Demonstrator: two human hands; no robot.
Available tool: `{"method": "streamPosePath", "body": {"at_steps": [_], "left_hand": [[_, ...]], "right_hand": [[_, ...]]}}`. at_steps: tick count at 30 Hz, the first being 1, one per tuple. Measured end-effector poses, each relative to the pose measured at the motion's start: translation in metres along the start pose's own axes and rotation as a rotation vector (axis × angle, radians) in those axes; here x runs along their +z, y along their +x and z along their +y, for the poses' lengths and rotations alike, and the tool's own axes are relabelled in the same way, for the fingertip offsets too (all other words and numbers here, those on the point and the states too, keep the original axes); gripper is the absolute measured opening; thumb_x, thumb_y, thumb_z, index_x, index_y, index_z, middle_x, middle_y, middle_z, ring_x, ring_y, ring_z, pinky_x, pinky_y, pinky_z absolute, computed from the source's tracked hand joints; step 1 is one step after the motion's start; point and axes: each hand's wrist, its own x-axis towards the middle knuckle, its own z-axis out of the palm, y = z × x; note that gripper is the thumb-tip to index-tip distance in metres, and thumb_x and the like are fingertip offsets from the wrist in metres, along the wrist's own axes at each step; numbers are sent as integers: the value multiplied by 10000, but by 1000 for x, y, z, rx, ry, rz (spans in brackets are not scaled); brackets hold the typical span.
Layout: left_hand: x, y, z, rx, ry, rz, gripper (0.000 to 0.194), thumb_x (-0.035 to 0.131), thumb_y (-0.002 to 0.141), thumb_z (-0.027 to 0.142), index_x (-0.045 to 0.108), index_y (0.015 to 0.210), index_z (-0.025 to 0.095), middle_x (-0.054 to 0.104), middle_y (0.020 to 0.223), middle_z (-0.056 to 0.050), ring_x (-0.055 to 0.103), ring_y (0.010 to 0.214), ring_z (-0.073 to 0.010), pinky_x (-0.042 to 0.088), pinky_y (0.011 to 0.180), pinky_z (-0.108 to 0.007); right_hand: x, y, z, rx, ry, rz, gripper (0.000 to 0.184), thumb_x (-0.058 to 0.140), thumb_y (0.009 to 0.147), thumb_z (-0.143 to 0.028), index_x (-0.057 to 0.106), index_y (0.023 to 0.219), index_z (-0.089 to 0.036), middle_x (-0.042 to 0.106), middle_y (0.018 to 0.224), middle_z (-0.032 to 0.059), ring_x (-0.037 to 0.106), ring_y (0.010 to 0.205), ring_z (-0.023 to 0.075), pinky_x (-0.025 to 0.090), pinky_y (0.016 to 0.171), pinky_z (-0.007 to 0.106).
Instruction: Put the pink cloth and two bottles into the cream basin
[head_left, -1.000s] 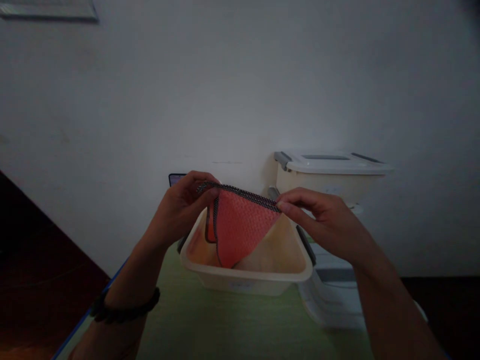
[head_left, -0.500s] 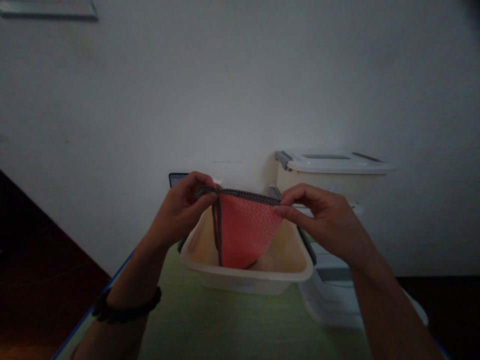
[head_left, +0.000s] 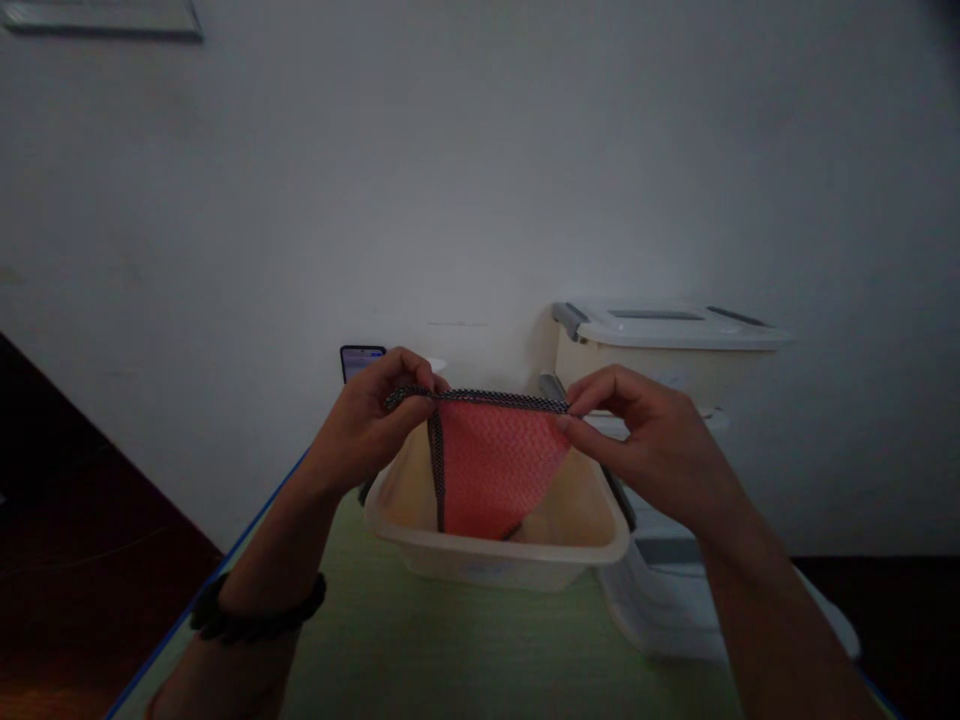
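Note:
Both my hands hold up a pink woven cloth (head_left: 491, 465) with a dark patterned border. My left hand (head_left: 367, 420) pinches its upper left corner, and my right hand (head_left: 649, 440) pinches the upper right corner. The top edge is stretched level between them. The cloth hangs down in a point into a cream plastic tub (head_left: 495, 560) that stands on a green mat (head_left: 450, 650). A dark bead bracelet (head_left: 255, 615) is on my left wrist.
A white lidded storage box (head_left: 667, 345) stands behind the tub against the white wall. A white lid or tray (head_left: 667, 600) lies to the right of the tub. A phone (head_left: 360, 360) leans on the wall. The table has a blue edge (head_left: 217, 580); dark floor lies to the left.
The cloth's top edge has levelled out and the cloth hangs flatter. Both hands shifted slightly, the left one a little right and down.

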Motion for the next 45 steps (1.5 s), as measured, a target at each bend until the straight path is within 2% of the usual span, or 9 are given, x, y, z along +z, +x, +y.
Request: {"method": "streamPosePath", "body": {"at_steps": [10, 17, 21, 25, 30, 35, 42, 45], "left_hand": [[-2, 2, -4, 76, 28, -127, 107, 588, 736, 90, 508, 763, 156, 546, 765, 24, 519, 718, -74, 427, 657, -187], [-2, 0, -4, 18, -6, -162, 116, 610, 770, 166, 501, 730, 164, 549, 737, 26, 512, 683, -74, 426, 615, -188], [-1, 0, -5, 1, -9, -165, 123, 614, 778, 189, 507, 723, 167, 581, 755, 17, 528, 697, -78, 435, 627, -191], [-2, -1, -5, 5, 15, -151, 118, 628, 764, 195, 520, 725, 168, 585, 738, 23, 535, 682, -79, 436, 618, -188], [-3, 0, -5, 36, 104, -112, 118, 633, 760, 215, 529, 728, 170, 552, 701, 37, 517, 658, -81, 422, 604, -189], [-3, 0, -6, 46, 144, -97, 128, 605, 797, 248, 510, 757, 172, 504, 705, 44, 467, 635, -73, 391, 560, -179], [-3, 1, -7, 41, 120, -107, 135, 606, 797, 249, 503, 763, 169, 497, 700, 41, 461, 625, -71, 394, 549, -173], [-1, 1, -6, 31, 100, -100, 151, 622, 779, 258, 502, 756, 170, 508, 689, 38, 475, 608, -73, 405, 540, -175]], "right_hand": [[3, 1, 3, 7, 129, -44, 173, 627, 733, -115, 491, 677, -207, 579, 815, 13, 571, 800, 164, 448, 723, 324], [3, 1, 4, 20, 175, -66, 170, 626, 725, -93, 503, 714, -211, 577, 822, 12, 566, 813, 168, 451, 729, 328], [3, 1, 5, 42, 175, -75, 164, 612, 727, -83, 521, 756, -216, 560, 798, -5, 552, 776, 152, 451, 717, 315], [5, 2, 7, 73, 236, -72, 203, 625, 736, -96, 555, 880, -221, 576, 854, -11, 571, 806, 136, 457, 731, 289], [5, 1, 8, 107, 191, -132, 197, 609, 801, -178, 600, 992, -225, 606, 824, -5, 570, 741, 129, 450, 649, 270], [3, 1, 8, 90, 176, -167, 162, 611, 825, -242, 604, 986, -221, 563, 770, -17, 543, 695, 123, 439, 608, 265], [4, 2, 9, 26, 193, -178, 115, 576, 831, -150, 578, 926, -214, 563, 789, -24, 537, 689, 104, 441, 618, 247], [4, 2, 7, 34, 203, -167, 82, 598, 823, -175, 567, 892, -206, 548, 763, -28, 536, 682, 103, 441, 615, 244]]}}
